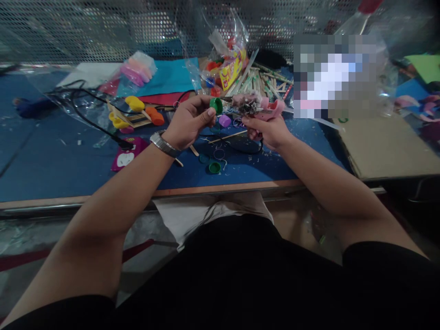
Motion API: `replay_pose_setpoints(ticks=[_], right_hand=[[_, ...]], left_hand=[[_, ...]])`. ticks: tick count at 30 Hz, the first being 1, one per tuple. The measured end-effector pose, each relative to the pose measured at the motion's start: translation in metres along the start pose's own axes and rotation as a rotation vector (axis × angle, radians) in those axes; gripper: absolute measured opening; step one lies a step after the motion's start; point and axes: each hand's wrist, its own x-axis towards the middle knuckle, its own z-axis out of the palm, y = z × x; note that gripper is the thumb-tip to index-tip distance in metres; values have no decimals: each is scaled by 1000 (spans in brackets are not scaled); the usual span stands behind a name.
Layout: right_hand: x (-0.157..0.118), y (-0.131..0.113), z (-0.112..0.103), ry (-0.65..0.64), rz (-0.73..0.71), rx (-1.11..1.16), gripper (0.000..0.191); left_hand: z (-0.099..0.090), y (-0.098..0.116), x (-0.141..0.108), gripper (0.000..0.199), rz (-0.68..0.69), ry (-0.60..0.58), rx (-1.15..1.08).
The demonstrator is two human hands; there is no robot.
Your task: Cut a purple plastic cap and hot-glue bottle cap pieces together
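Between its thumb and fingers, my left hand [192, 120] pinches a green bottle cap [216, 106]. My right hand [268, 130] is wrapped round a pink hot glue gun [274, 110], whose dirty front end points left at the cap; whether they touch I cannot tell. A purple cap [224, 121] lies on the table just beyond the gap between the hands. Nearer to me, a second green bottle cap [215, 167] rests open side up, with a thin clear ring and glue strands beside it.
The blue table [62, 151] carries a purple power socket [128, 155] with a black cable on the left. Behind it sits a small stick-and-cap assembly [135, 114]. Wooden sticks [256, 82] pile up at the back, near plastic bags. Cardboard [388, 142] covers the right side.
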Motion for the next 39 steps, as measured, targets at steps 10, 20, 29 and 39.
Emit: replay_pose_setpoints(ticks=[10, 20, 29, 39], right_hand=[[1, 2, 1, 28, 9, -78, 56], [-2, -3, 3, -31, 4, -58, 60], [-3, -7, 7, -18, 45, -65, 53], [-1, -3, 6, -25, 43, -28, 49]], left_hand=[[1, 1, 0, 46, -11, -10, 36], [3, 4, -2, 55, -18, 0, 54], [-1, 2, -1, 50, -6, -20, 23], [1, 4, -2, 49, -25, -11, -11]])
